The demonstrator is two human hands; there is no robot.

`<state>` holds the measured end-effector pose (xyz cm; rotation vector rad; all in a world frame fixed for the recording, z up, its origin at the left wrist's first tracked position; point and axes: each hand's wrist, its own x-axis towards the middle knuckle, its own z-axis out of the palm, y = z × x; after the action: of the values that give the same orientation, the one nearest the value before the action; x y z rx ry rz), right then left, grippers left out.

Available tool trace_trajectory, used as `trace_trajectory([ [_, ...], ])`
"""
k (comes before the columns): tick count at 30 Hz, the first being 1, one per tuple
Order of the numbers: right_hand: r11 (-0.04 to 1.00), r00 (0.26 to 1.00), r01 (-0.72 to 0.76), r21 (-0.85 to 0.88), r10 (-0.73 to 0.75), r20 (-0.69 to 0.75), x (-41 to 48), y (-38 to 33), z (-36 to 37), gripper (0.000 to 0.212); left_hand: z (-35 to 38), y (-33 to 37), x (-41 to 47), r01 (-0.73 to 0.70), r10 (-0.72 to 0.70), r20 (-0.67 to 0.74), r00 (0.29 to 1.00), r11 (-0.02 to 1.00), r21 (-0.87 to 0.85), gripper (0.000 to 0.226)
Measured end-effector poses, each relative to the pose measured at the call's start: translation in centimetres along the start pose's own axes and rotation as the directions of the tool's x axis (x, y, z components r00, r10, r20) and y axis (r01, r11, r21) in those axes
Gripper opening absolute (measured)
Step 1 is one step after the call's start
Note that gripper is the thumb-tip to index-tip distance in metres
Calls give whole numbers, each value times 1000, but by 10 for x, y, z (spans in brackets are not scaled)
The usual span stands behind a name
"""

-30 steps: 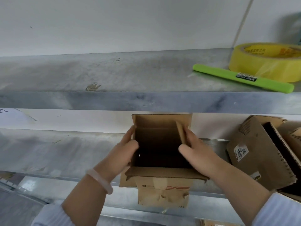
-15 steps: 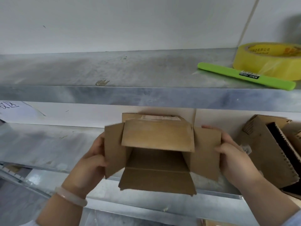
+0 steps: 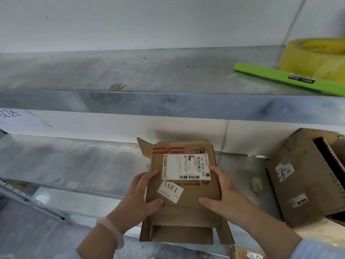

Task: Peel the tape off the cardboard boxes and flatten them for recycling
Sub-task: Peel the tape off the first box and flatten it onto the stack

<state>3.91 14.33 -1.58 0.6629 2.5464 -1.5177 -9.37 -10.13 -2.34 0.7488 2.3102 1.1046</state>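
A small brown cardboard box (image 3: pixel 194 191) is squashed nearly flat over the lower metal shelf (image 3: pixel 74 165), its labelled face up. It carries a white shipping label and a slip marked 1355. Loose flaps stick out at its near end and far left corner. My left hand (image 3: pixel 143 197) grips its left edge, thumb on top. My right hand (image 3: pixel 222 193) grips the right edge the same way. No tape shows on the upper face.
More brown boxes (image 3: pixel 306 180) stand open on the lower shelf at the right. A crumpled bit of clear tape (image 3: pixel 257 184) lies between them and my box. On the upper shelf (image 3: pixel 149 103) sit a yellow tape roll (image 3: pixel 313 58) and a green cutter (image 3: pixel 291 79).
The box was open with its flaps spread wide. It has since been turned label side up and pressed nearly flat between both hands.
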Motion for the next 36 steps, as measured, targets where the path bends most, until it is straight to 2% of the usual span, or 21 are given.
trace_trajectory([
  [3,996,998,-34,88,29,55,3,3,-5,118,-3,3,4,20,-27,-39,999,986,-167,70],
  [5,989,993,-59,138,44,107,9,4,-8,132,-3,7,12,87,-114,-58,992,935,-343,86],
  [6,985,991,-74,153,55,122,11,3,-8,132,-2,9,16,131,-154,-18,988,894,-429,93],
  [7,984,992,-76,163,57,114,13,1,-7,125,0,12,19,160,-163,38,986,852,-499,93],
  [9,979,999,-40,200,36,22,16,-2,-6,91,3,15,23,160,-138,81,987,820,-549,81],
  [11,962,992,-26,272,58,-111,19,-8,-10,47,1,15,26,109,-111,30,993,829,-549,77],
  [13,965,971,16,261,48,-236,26,-10,-19,23,-4,11,29,66,-95,-25,995,838,-542,77],
  [15,972,970,38,231,19,-241,35,-15,-29,21,-9,9,32,37,-74,-59,996,878,-478,82],
  [17,975,984,22,221,17,-177,46,-20,-34,29,-9,12,33,8,-42,-88,995,935,-355,87],
  [20,968,987,21,248,19,-159,64,-31,-39,41,-2,17,32,-76,67,-144,987,996,-54,79],
  [22,972,989,29,234,7,-150,73,-40,-42,41,6,16,33,-101,134,-164,977,976,193,66],
  [24,974,992,28,227,1,-126,80,-45,-43,35,10,14,33,-118,186,-139,973,913,391,56],
  [26,971,992,-22,240,52,-119,87,-43,-42,36,8,12,31,-102,206,-134,969,834,542,65],
  [27,973,990,-59,221,85,-109,90,-39,-42,38,5,11,30,-94,210,-135,968,806,584,71],
  [30,972,991,-128,196,134,-15,95,-30,-37,21,-5,4,25,-109,226,-138,964,815,569,78],
  [31,962,991,-132,239,135,3,96,-29,-34,26,-7,1,22,-119,233,-140,962,825,553,78],
  [33,940,988,-134,314,150,-26,101,-28,-32,43,-10,-3,18,-131,244,-142,959,831,540,77],
  [36,958,975,-149,246,184,-125,115,-29,-38,42,-12,-4,15,-197,301,-109,947,817,542,75],
])
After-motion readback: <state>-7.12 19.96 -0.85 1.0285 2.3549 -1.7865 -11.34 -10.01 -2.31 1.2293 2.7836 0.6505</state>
